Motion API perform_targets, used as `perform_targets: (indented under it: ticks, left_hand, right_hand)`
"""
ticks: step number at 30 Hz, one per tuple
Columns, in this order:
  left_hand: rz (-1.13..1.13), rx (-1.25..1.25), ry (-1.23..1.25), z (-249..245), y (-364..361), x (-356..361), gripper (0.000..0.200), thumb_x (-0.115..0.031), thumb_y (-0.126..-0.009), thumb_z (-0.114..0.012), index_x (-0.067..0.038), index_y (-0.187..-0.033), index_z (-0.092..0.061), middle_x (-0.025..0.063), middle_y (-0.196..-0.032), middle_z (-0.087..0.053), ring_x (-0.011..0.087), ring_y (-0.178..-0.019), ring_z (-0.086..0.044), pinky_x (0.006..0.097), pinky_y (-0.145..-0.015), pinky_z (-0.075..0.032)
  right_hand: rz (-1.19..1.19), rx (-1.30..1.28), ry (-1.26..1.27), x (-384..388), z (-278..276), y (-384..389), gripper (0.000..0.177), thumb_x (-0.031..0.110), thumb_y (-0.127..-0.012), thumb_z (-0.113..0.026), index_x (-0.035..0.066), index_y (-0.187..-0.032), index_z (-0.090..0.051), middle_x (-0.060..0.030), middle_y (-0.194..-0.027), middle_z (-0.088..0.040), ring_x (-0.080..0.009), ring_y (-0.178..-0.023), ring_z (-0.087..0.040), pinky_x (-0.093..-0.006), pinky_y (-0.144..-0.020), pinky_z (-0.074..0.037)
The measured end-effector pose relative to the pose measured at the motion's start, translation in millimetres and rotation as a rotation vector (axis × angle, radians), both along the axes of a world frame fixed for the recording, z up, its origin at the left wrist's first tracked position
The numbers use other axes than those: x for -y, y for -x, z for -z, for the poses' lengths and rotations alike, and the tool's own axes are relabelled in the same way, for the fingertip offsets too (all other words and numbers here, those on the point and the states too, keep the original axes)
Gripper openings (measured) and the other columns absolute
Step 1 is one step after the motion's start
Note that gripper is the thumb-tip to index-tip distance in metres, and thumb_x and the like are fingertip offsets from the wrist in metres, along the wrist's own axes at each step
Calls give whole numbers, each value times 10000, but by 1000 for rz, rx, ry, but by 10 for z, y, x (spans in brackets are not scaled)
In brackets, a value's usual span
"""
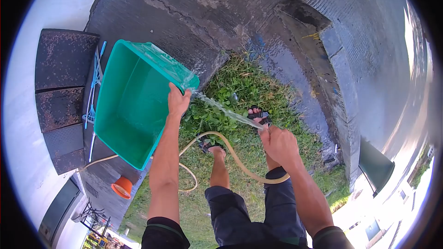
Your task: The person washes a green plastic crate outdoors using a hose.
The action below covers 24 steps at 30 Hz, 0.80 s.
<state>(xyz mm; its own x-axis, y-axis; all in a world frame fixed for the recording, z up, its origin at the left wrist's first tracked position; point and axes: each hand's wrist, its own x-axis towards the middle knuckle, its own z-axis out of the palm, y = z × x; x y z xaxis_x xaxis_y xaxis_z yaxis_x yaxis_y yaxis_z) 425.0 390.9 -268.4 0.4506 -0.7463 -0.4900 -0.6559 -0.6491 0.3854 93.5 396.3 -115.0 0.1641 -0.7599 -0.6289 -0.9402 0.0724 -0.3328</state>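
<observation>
A large green plastic bin [134, 97] is tilted on its side, its open mouth facing toward me. My left hand [178, 101] grips the bin's right rim, with the thumb pointing up along the edge. In my right hand [280, 145] is the end of a yellowish garden hose [235, 154], the fist closed around it. A stream of water [226, 110] shoots from the hose to the bin's outer side wall, splashing just beyond my left hand. The hose loops down over the grass between my arms.
Grass [258, 80] lies under my sandaled feet, beside wet concrete paving [184, 0]. A blue rake [96, 80] and rusty dark panels [67, 60] stand left of the bin. An orange bucket [122, 187] sits lower left. A concrete curb [339, 64] and a dark green bin [374, 166] are at right.
</observation>
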Motion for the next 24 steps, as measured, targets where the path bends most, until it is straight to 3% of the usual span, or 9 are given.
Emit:
perform_targets:
  ticks: [5, 9, 11, 12, 13, 16, 18, 21, 24]
  left_hand:
    - [81, 42, -72, 131, -2, -540, 804, -268, -802, -644, 148, -1340, -217, 349, -1088, -563, 460, -999, -566, 484, -849, -461]
    - [76, -31, -318, 34, 148, -936, 835, -304, -821, -639, 142, -1366, -191, 341, -1085, -569, 455, -1002, -568, 473, -852, -468]
    - [41, -53, -219, 45, 241, -1137, 777, -329, -823, -647, 83, -1352, -253, 297, -1016, -611, 454, -953, -590, 475, -815, -473]
    - [-25, -171, -91, 15, 247, -1156, 561, -320, -857, -620, 25, -1239, -398, 220, -911, -640, 419, -826, -617, 462, -730, -475]
    - [-19, -168, -105, -2, 216, -1149, 561, -320, -857, -620, 25, -1239, -398, 220, -911, -640, 419, -826, -617, 462, -730, -475]
    - [-293, -193, 76, 51, 84, -883, 296, -256, -923, -546, 23, -1019, -522, 156, -814, -619, 274, -684, -597, 421, -638, -450]
    - [-198, 25, 59, 77, -37, -664, 302, -249, -922, -545, 31, -1035, -534, 169, -858, -625, 264, -755, -618, 419, -682, -460]
    - [-360, 38, 262, 263, -147, -451, 273, -223, -925, -533, 29, -1030, -542, 178, -900, -627, 279, -817, -623, 413, -729, -463]
    - [-450, -22, 288, 424, -145, -470, 312, -221, -939, -516, 45, -1101, -535, 176, -960, -637, 288, -869, -625, 397, -771, -464]
  right_hand:
    - [-73, 56, 53, 116, -104, -6, 356, 284, -883, -499, -38, -761, -591, -232, -597, -601, -410, -546, -612, -494, -528, -519]
    - [-178, 34, 58, 208, -41, -114, 383, 297, -884, -491, -25, -704, -594, -212, -587, -605, -390, -542, -622, -475, -531, -532]
    - [-158, 88, 58, 337, -53, -214, 397, 305, -887, -478, -27, -708, -602, -198, -582, -607, -380, -540, -626, -471, -535, -536]
    - [-141, 91, 58, 408, -74, -264, 398, 303, -889, -471, -29, -713, -605, -195, -584, -608, -376, -551, -631, -470, -542, -538]
    - [-122, 91, 54, 444, -68, -293, 400, 300, -891, -464, -30, -719, -609, -193, -586, -609, -373, -562, -635, -470, -549, -541]
    - [-191, 68, -45, 513, 40, -297, 429, 310, -900, -430, -28, -728, -630, -214, -639, -624, -371, -603, -648, -463, -578, -548]
    - [-229, 52, -122, 513, 86, -268, 441, 315, -902, -419, -26, -727, -635, -222, -659, -629, -370, -612, -651, -459, -586, -550]
    - [-248, 47, -159, 467, 153, -220, 455, 321, -903, -406, -26, -736, -648, -221, -671, -637, -371, -620, -656, -452, -589, -553]
    - [-161, 55, -78, 501, 134, -287, 444, 312, -901, -411, -26, -747, -655, -207, -653, -641, -371, -630, -661, -455, -596, -553]
